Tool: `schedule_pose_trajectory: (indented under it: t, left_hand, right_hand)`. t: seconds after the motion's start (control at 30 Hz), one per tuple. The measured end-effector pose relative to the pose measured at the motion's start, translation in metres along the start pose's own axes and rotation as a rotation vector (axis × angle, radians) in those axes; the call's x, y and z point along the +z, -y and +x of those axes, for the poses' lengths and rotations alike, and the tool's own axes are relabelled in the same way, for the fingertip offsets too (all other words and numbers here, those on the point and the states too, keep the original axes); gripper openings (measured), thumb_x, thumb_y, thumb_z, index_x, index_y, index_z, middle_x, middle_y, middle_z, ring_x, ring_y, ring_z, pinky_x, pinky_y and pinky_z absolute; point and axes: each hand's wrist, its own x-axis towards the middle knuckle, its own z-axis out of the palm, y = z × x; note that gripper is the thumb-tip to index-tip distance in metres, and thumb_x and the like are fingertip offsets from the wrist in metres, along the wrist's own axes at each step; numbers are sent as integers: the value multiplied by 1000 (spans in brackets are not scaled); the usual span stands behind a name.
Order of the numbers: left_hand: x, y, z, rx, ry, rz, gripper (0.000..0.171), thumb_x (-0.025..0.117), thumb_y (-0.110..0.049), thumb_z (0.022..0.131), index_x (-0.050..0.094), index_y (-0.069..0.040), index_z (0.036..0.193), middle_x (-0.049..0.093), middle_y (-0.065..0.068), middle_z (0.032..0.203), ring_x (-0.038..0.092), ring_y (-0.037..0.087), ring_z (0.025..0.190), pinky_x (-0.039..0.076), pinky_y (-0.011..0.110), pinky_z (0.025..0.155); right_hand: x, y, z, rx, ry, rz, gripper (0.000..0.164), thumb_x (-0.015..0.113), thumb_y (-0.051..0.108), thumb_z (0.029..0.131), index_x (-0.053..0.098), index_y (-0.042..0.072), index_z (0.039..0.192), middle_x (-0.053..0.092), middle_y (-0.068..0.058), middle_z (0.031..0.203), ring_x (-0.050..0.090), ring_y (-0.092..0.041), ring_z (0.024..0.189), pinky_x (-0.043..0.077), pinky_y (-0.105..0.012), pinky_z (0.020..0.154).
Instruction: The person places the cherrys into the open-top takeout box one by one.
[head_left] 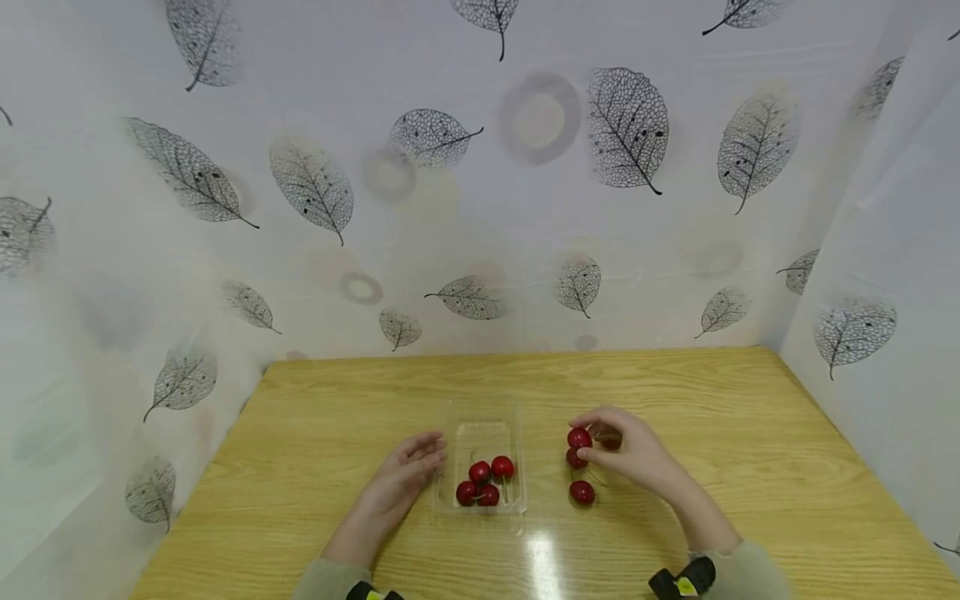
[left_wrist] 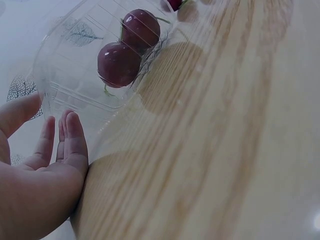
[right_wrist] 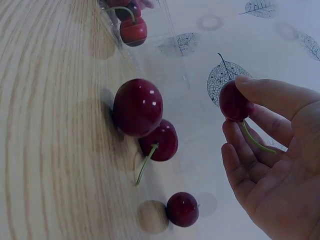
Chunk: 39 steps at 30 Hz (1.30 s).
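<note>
My right hand (head_left: 626, 450) pinches a dark red cherry (right_wrist: 235, 101) with a green stem between thumb and fingers, held above the table in the right wrist view. Close by on the table lie three loose cherries: a large one (right_wrist: 138, 107), one with its stem showing (right_wrist: 160, 141) and a smaller one (right_wrist: 183, 209). A clear plastic box (head_left: 480, 427) stands to the left, with several cherries (head_left: 480, 473) grouped toward its near end. Beside the box's left wall is my left hand (head_left: 405, 475), fingers loosely extended and holding nothing; whether they touch the wall I cannot tell.
The wood-grain table (head_left: 337, 417) carries the box and cherries. White sheeting with a leaf print (head_left: 480, 208) hangs behind and along both sides. A bright reflection lies on the tabletop in front of the box.
</note>
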Motion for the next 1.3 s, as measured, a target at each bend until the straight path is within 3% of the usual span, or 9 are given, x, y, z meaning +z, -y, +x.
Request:
schedule_pose_trajectory:
  t: [0.27,0.5,1.3]
  left_hand:
    - [0,0,0,-2,0,2,57,56,-3,107,31,9,157,55,2,137,61,5,119,51,19,106]
    - [0,-1,0,5,-4,-1,59,56,-2,107,29,11,158,54,3,137,60,5,121,51,19,106]
    - [2,-2,-1,-5,-13,8,60,56,-2,107,28,11,158,55,4,138,60,5,121,51,19,106]
  right_hand:
    - [8,8,8,7,13,21,36,85,15,90,74,8,123,73,-8,115,63,-7,96,57,-30,80]
    - [19,19,18,-44,41,-32,35,85,16,91,75,9,124,75,-6,120,67,-13,102,59,-30,96]
    - [57,33,38,-142,149,-2,35,84,13,90,74,10,124,74,-7,119,69,-16,102,60,-31,97]
